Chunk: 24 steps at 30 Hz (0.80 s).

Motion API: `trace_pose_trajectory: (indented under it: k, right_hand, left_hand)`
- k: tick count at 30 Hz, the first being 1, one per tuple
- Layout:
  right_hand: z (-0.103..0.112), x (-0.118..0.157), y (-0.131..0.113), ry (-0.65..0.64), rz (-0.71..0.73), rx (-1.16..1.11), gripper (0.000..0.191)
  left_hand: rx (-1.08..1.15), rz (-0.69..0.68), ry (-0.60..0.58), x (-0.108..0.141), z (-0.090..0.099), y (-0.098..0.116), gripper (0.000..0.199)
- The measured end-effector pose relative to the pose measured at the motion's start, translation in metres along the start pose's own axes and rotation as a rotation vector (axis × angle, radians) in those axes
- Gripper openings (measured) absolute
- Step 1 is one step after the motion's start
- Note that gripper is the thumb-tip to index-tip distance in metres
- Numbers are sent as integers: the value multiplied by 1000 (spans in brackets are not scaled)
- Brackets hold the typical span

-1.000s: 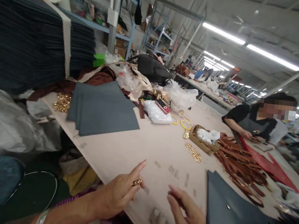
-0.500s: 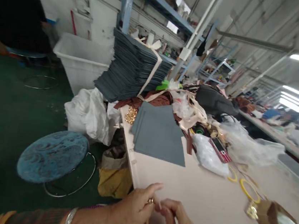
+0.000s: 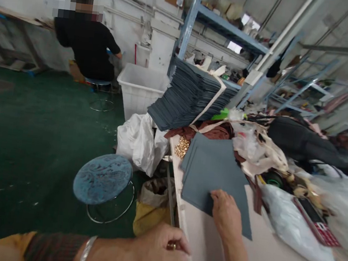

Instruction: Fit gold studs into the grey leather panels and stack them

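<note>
My right hand (image 3: 227,214) reaches over the lower edge of a few overlapping grey flat sheets (image 3: 211,164) on the table. Its bent fingers are pressed together and the tips are over the top sheet; whatever they may hold is hidden. My left hand (image 3: 163,248) is near the table's left edge, its fingers curled to the thumb in a pinch. A gold-coloured ring (image 3: 171,245) shows on it. I cannot make out anything between those fingertips. A heap of small gold-coloured metal pieces (image 3: 182,148) lies beside the sheets, at the table's far left corner.
A tall tied stack of grey sheets (image 3: 193,95) stands beyond the table (image 3: 207,251). Plastic bags (image 3: 297,228) and a red device with keys (image 3: 317,222) lie right. Left are a blue stool (image 3: 104,179), white sack (image 3: 138,141), bin (image 3: 141,85) and a seated person (image 3: 86,45).
My right hand has left my left hand and moved forward to the grey sheets. My left hand has curled closed. The view has swung left, bringing the seated person into fuller sight.
</note>
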State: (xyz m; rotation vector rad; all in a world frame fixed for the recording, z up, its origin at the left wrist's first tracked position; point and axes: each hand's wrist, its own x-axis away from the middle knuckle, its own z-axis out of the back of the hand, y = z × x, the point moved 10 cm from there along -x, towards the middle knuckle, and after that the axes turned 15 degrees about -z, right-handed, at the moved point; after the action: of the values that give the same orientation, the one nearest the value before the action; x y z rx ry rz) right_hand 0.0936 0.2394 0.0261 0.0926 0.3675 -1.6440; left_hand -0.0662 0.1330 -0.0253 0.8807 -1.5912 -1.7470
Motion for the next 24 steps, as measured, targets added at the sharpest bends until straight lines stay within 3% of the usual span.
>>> trace_pose_trajectory:
  k: [3,8,11,14,19,24]
  right_hand:
    - [6,42,4,-202,-10,-65,29]
    - [14,126,14,-664,-154,-344,21]
    - [14,146,31,-647,-393,-516,23]
    - [4,155,40,-593,-579,-669,28]
    - [-5,151,29,-596,-679,-850,27]
    - [-11,146,18,-622,-688,-908,23]
  left_hand:
    - [52,56,19,16,3,-23,21]
    - [446,20,0,27,-14,-36,51]
    - [557,147,76,30,-19,-44,60]
    - [630,196,102,28,-27,-37,57]
    - [700,250,102,24,-34,-28,50]
    - [742,257,78,20,-38,-27,43]
